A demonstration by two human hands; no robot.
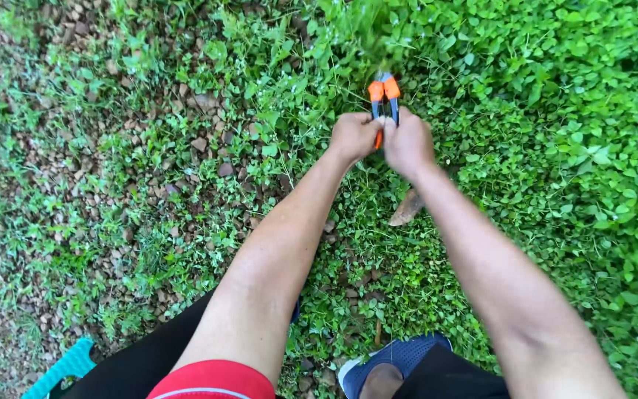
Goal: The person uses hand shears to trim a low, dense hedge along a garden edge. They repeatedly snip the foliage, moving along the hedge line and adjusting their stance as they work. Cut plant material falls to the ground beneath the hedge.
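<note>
Shears with orange and blue handles sit up around 12 o'clock in my view, long axis running pretty much straight 12-to-6, working end pointing away from me toward 12 into the tall green weeds. My left hand is clenched on the handle at its 9 o'clock side, and my right hand is clenched on the 3 o'clock side, both nearly touching. The orange parts stick out just past my knuckles toward 12. A dry brown leaf lies just toward 6 from my right hand. I can't see the blades.
</note>
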